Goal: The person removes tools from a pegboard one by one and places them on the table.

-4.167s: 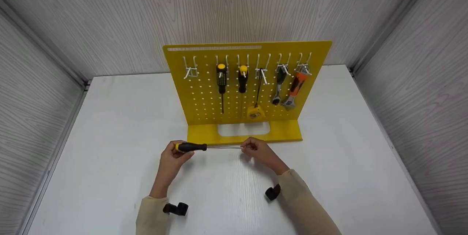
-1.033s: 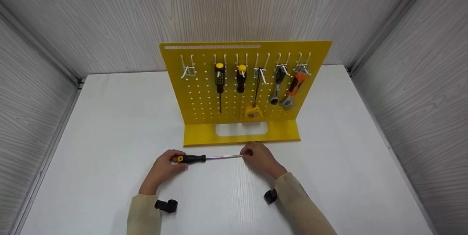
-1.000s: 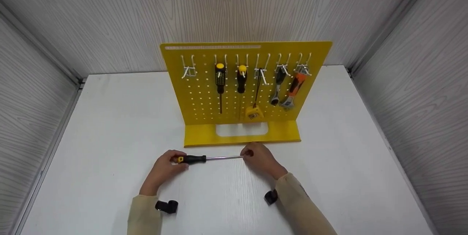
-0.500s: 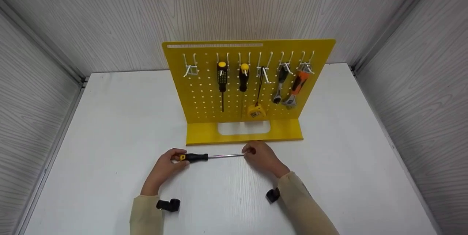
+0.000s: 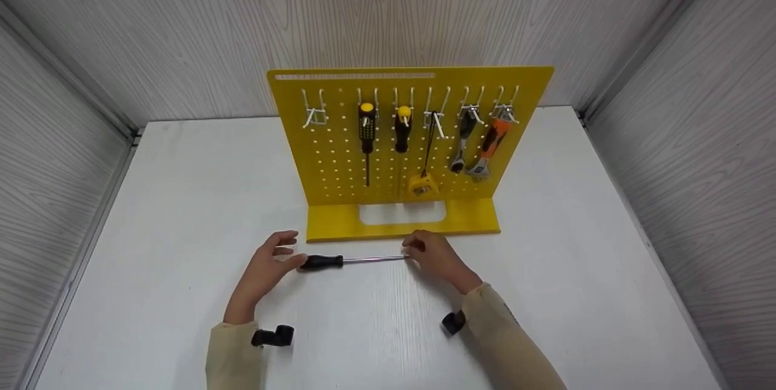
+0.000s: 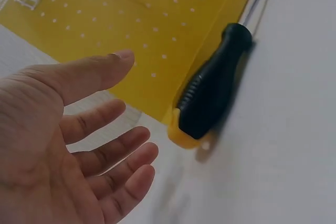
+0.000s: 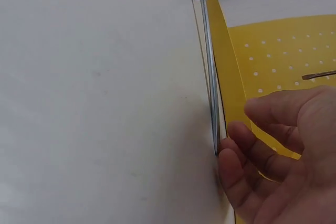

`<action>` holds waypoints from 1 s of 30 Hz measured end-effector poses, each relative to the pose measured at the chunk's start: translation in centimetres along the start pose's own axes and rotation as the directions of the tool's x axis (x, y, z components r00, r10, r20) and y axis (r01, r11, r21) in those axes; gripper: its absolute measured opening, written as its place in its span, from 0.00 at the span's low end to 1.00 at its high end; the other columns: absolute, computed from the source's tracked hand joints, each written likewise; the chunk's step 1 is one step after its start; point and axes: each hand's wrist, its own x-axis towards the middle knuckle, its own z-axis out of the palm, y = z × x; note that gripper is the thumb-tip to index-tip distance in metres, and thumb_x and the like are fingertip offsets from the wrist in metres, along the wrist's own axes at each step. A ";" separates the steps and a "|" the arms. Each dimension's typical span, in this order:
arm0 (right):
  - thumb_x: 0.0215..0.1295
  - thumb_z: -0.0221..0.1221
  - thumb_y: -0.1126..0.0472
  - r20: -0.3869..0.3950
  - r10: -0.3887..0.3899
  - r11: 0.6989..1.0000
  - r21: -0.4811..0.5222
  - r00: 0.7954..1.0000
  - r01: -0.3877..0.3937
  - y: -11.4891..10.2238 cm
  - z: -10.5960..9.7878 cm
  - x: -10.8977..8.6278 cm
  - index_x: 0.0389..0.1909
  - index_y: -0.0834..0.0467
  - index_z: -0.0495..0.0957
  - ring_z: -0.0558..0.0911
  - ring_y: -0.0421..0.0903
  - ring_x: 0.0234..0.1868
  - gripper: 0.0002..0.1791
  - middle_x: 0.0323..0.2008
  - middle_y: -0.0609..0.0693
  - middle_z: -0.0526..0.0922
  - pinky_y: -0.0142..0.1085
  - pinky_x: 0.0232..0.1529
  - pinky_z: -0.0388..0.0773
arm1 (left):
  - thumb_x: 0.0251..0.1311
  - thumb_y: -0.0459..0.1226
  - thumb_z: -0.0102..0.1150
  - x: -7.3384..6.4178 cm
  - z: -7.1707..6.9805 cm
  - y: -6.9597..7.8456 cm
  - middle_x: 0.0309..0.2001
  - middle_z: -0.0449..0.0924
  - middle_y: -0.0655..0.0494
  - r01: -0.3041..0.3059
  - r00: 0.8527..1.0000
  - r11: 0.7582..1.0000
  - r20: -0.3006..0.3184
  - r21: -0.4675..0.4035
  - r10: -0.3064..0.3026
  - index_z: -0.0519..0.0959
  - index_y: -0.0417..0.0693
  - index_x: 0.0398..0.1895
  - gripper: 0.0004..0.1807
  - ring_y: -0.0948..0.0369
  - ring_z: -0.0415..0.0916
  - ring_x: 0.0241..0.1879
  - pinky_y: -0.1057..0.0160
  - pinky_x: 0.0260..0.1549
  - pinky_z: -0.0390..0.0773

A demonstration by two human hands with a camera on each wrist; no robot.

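A screwdriver [image 5: 322,262] with a black and yellow handle lies crosswise on the white table, just in front of the yellow pegboard's base. My left hand [image 5: 267,262] is beside its handle end; in the left wrist view the fingers are spread and there is a gap between them and the handle [image 6: 212,85]. At the other end, my right hand [image 5: 433,259] hovers by the tip. In the right wrist view its thumb and fingers stand apart, with fingertips right at the tip of the shaft [image 7: 211,77], not pinching it.
The yellow pegboard [image 5: 330,165] stands behind the screwdriver. On its hooks hang two screwdrivers [image 5: 367,129], a yellow tape measure [image 5: 423,185], a dark-handled ratchet-like tool [image 5: 467,126] and an orange-handled adjustable wrench [image 5: 496,135]. The leftmost hook [image 5: 314,116] is bare. Wood-grain panels enclose the table.
Both hands held the screwdriver earlier, and it was brought down towards the table's near side. Now the left hand has let go and drawn back left; the right fingers have loosened from the tip.
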 end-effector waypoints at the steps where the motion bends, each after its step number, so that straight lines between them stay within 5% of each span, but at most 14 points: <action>1: 0.67 0.57 0.63 -0.003 0.022 1.000 0.010 1.000 -0.022 0.0 0.0 0.0 0.42 0.56 0.80 0.76 0.43 0.37 0.06 0.39 0.49 0.83 0.37 0.41 0.76 | 0.62 0.43 0.62 0.0 -0.1 0.5 0.67 0.67 0.44 -0.014 1.000 1.000 0.001 0.003 0.014 0.63 0.46 0.68 0.33 0.48 0.66 0.64 0.47 0.61 0.69; 6: 0.68 0.56 0.61 -0.035 0.054 0.996 0.067 0.998 -0.052 -0.3 -0.2 0.1 0.46 0.56 0.80 0.77 0.42 0.37 0.09 0.39 0.48 0.82 0.35 0.39 0.77 | 0.62 0.44 0.61 -0.2 -0.2 3.0 0.63 0.70 0.43 -0.104 0.995 0.994 0.005 0.025 0.104 0.66 0.45 0.66 0.31 0.49 0.69 0.61 0.50 0.60 0.70; 11: 0.70 0.56 0.58 -0.080 -0.022 0.994 0.105 0.997 0.031 -1.0 -0.6 0.0 0.47 0.57 0.79 0.80 0.45 0.39 0.10 0.40 0.51 0.83 0.38 0.39 0.78 | 0.62 0.42 0.62 0.1 -0.2 5.3 0.60 0.74 0.44 -0.203 0.978 0.979 -0.048 0.003 0.203 0.71 0.44 0.61 0.26 0.52 0.73 0.56 0.57 0.54 0.72; 17: 0.69 0.56 0.54 -0.119 -0.035 0.982 0.182 0.992 0.056 -2.2 -0.9 0.3 0.54 0.59 0.75 0.81 0.49 0.44 0.17 0.46 0.53 0.82 0.42 0.46 0.80 | 0.62 0.41 0.62 0.9 0.1 8.5 0.60 0.74 0.47 -0.276 0.954 0.961 -0.127 -0.030 0.270 0.71 0.43 0.61 0.25 0.52 0.70 0.59 0.56 0.55 0.70; 30: 0.67 0.59 0.52 -0.079 -0.007 0.957 0.287 0.997 0.030 -5.6 -1.4 2.3 0.70 0.59 0.59 0.74 0.54 0.61 0.35 0.62 0.60 0.72 0.48 0.60 0.72 | 0.62 0.38 0.62 3.4 1.2 13.8 0.57 0.73 0.41 -0.420 0.893 0.888 -0.255 -0.185 0.369 0.70 0.39 0.61 0.26 0.53 0.71 0.56 0.54 0.56 0.68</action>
